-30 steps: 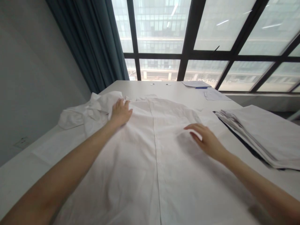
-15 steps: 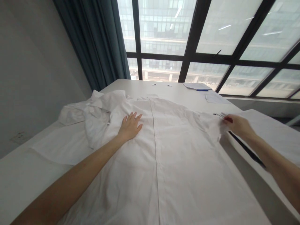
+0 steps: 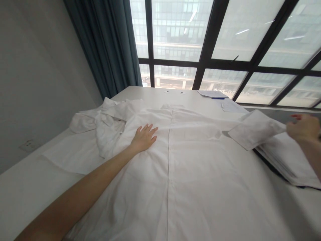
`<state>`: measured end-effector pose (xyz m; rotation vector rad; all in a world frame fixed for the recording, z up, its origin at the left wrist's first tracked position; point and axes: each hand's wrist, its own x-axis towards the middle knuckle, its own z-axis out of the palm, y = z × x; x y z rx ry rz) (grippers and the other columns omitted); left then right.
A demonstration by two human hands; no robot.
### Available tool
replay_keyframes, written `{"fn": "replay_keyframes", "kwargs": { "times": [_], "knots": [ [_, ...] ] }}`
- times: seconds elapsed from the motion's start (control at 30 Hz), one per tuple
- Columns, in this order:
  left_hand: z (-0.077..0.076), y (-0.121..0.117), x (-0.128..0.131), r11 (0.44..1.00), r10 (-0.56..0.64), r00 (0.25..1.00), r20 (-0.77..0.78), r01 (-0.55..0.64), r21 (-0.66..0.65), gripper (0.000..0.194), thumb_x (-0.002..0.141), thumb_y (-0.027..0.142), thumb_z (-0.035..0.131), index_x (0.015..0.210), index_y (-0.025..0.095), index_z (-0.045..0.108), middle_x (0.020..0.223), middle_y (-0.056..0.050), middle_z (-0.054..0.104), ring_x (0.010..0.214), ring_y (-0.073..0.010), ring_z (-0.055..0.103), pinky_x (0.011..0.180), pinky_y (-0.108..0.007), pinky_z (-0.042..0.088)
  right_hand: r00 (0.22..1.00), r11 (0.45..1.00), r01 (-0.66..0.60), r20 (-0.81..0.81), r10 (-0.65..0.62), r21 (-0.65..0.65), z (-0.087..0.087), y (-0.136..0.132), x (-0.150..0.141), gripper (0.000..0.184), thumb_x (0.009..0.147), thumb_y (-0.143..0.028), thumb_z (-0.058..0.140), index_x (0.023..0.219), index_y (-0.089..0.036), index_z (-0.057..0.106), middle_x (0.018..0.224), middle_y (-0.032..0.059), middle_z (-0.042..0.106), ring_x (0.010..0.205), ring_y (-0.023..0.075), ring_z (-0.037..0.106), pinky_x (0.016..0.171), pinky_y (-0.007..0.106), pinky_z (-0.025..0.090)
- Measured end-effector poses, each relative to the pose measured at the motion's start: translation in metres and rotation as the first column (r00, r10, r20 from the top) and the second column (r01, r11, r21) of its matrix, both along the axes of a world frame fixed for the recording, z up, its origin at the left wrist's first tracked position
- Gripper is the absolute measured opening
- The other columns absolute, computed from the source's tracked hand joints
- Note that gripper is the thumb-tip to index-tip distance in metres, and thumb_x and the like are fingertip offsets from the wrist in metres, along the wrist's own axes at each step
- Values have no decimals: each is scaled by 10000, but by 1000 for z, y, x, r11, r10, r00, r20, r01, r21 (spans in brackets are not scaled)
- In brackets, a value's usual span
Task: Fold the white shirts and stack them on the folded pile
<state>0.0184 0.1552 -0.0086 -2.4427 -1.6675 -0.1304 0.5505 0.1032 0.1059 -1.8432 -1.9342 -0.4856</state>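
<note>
A white garment (image 3: 190,167) lies spread flat on a white table (image 3: 22,187), with a seam running down its middle. My left hand (image 3: 144,137) rests flat on its upper left part, fingers stretched out. My right hand (image 3: 302,127) is closed on the end of the garment's right sleeve (image 3: 253,129) and holds it stretched out to the right, lifted above the table. The garment's left sleeve and collar area lie bunched up (image 3: 105,124) at the far left.
A stack of folded white cloth (image 3: 288,157) lies at the right, partly under the lifted sleeve. Papers (image 3: 212,93) and a blue pen (image 3: 217,98) sit at the table's far end. Behind are large windows, a dark curtain (image 3: 112,50) and a grey wall.
My right hand left the garment's middle, took hold of the right sleeve and pulled it outward to the right. My left hand slid from the bunched collar area down onto the flat cloth.
</note>
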Motion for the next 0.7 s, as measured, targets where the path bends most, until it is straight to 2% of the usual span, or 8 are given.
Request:
{"fn": "replay_keyframes", "kwargs": {
  "times": [0.1,0.23,0.33,0.4,0.47,0.53,0.63,0.7],
  "knots": [
    [2,1,1,999,1,1000,-23,-2,-35,522,1001,374,348,1504,233,370,1582,-119,326,1459,-293,292,1147,-512,227,998,997,-62,16,63,-54,-32,6,-45,430,929,-449,480,1215,-176,647,1242,201,620,1168,351,554,944,490,446],
    [5,2,2,996,-2,999,-44,-2,-92,552,1012,424,318,1524,221,339,1588,-133,304,1460,-308,289,1146,-524,218,992,988,-123,20,125,-95,-75,22,-97,410,940,-361,428,1244,-171,626,1325,176,595,1251,322,521,1011,481,432],
    [7,6,3,991,-1,999,-47,-5,-131,596,1008,505,290,1536,228,314,1596,-129,284,1469,-300,269,1157,-509,200,968,937,-231,39,250,-263,-101,32,-134,463,962,-406,385,1355,-223,548,1450,124,523,1391,311,389,1085,522,362],
    [9,10,4,988,2,999,-47,-9,-155,638,996,565,277,1539,231,308,1599,-130,276,1475,-296,256,1164,-502,184,970,911,-206,46,237,-358,-113,39,-151,525,983,-474,325,1438,-253,465,1538,95,422,1442,307,306,1124,555,295],
    [10,16,6,984,2,999,-45,-10,-178,667,984,608,268,1539,241,307,1598,-127,276,1477,-291,251,1168,-495,175,982,897,-149,47,185,-416,-120,48,-157,555,992,-501,275,1476,-270,418,1572,80,367,1456,315,277,1132,585,262],
    [10,23,8,981,0,999,-40,-7,-194,669,980,623,258,1538,258,306,1599,-118,277,1478,-280,251,1170,-486,175,990,890,-106,41,138,-444,-121,59,-152,555,994,-493,259,1481,-276,415,1572,73,366,1445,326,301,1118,598,282],
    [9,34,14,982,3,1000,-31,-8,-190,655,986,619,244,1537,271,305,1601,-109,277,1478,-269,255,1169,-477,181,996,893,-54,39,80,-446,-116,74,-137,555,994,-467,272,1474,-240,432,1559,103,382,1411,363,354,1080,633,317],
    [8,38,19,985,11,1000,-28,-16,-170,644,991,604,246,1534,264,314,1594,-115,293,1471,-275,273,1165,-484,188,998,909,-21,48,45,-416,-109,78,-134,534,994,-419,293,1446,-195,469,1534,149,414,1396,404,360,1067,689,274]
  ]
}}
